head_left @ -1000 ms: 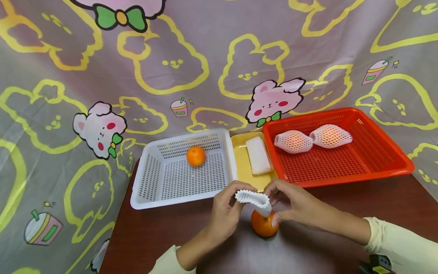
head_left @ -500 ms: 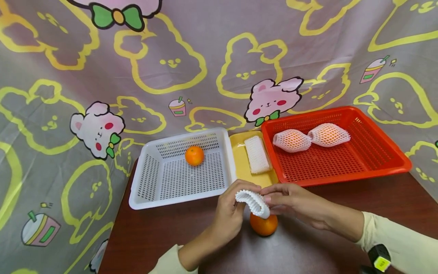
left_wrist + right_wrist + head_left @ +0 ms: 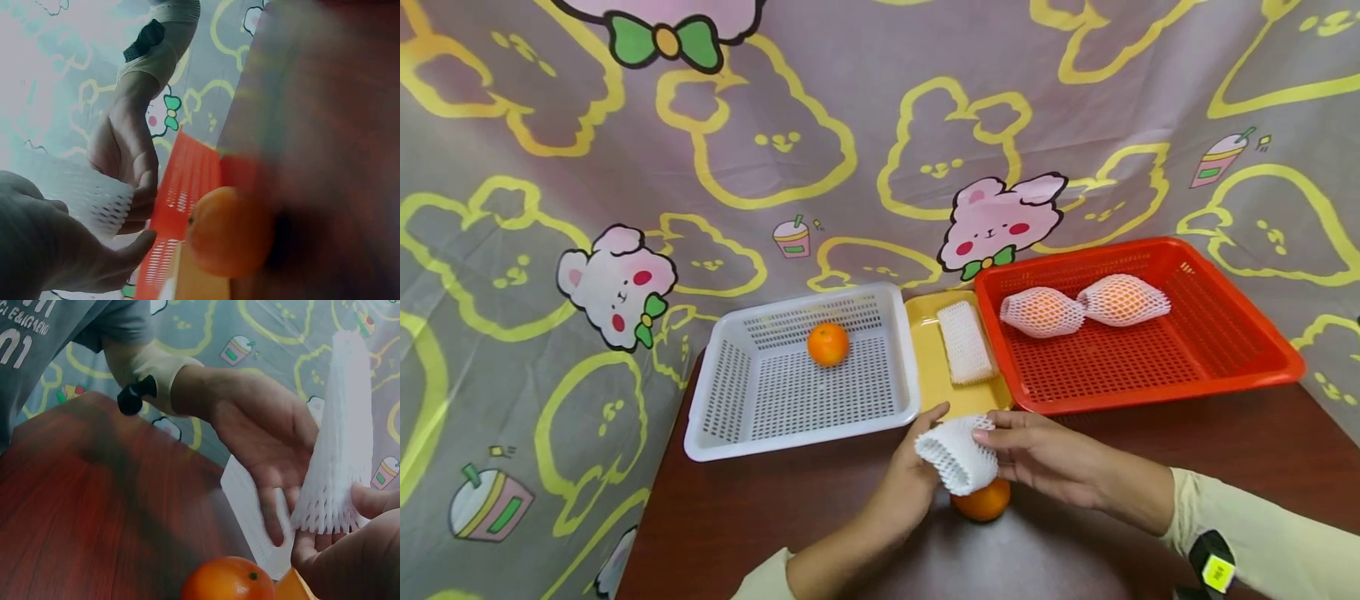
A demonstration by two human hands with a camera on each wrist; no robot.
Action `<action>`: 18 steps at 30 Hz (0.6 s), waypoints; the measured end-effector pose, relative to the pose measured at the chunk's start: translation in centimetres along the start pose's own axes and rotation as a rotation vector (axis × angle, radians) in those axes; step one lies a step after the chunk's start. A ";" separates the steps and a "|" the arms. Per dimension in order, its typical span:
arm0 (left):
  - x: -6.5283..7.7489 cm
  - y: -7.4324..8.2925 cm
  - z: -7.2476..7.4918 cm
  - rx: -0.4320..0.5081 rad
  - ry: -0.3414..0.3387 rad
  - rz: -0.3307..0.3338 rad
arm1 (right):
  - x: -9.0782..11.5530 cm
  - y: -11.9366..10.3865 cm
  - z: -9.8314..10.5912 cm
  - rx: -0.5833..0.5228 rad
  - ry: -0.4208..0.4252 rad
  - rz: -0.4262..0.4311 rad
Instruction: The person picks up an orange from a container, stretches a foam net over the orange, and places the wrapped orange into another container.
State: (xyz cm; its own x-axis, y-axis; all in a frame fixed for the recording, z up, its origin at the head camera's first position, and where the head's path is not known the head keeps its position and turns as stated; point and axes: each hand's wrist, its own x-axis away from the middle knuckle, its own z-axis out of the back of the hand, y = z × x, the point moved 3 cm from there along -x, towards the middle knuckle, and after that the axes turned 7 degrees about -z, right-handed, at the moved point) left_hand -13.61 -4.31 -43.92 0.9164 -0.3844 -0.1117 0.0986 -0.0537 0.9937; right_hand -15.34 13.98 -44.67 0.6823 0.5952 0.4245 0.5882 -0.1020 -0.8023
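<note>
A white foam net sleeve (image 3: 958, 454) is held above the table, its open end tilted towards the left front. My right hand (image 3: 1052, 454) pinches it, thumb on the outer face, as the right wrist view shows on the sleeve (image 3: 340, 444). My left hand (image 3: 902, 479) is close against its left side, fingers fairly straight; in the right wrist view the left hand (image 3: 259, 425) has its palm turned to the sleeve. Beneath, an orange (image 3: 983, 500) sits on the table, partly hidden by the sleeve; the left wrist view shows the orange (image 3: 230, 231) uncovered.
At the left a white basket (image 3: 805, 437) contains one orange (image 3: 828, 344). Beside it, a yellow tray (image 3: 928, 342) bears a flat foam sleeve (image 3: 965, 342). A red basket (image 3: 1225, 333) at the right has two net-wrapped oranges (image 3: 1043, 311). A patterned cloth (image 3: 865, 125) hangs behind.
The sleeve has turned from upright to tilted, its opening now facing left and front. My left fingers have loosened and straightened; the right hand has shifted from beside the orange up onto the sleeve.
</note>
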 end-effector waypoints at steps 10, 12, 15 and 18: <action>0.1 -1.8 0.0 0.345 -0.006 0.236 | -0.2 1.3 0.4 -0.025 -0.026 0.019; 0.1 -1.9 0.2 0.356 -0.010 0.258 | -0.2 1.4 0.6 -0.034 -0.016 0.009; 0.1 -2.0 0.6 0.398 -0.007 0.294 | 0.1 1.6 1.1 -0.033 0.000 0.003; 0.0 -2.1 1.0 0.482 0.028 0.282 | 0.2 1.9 1.5 -0.031 0.001 0.015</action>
State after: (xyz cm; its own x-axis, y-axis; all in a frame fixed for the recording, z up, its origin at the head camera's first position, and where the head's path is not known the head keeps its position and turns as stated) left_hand -14.15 -5.11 -46.02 0.8920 -0.4210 0.1645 -0.3346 -0.3704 0.8665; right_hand -14.73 15.12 -46.74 0.6915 0.5924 0.4135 0.5912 -0.1350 -0.7952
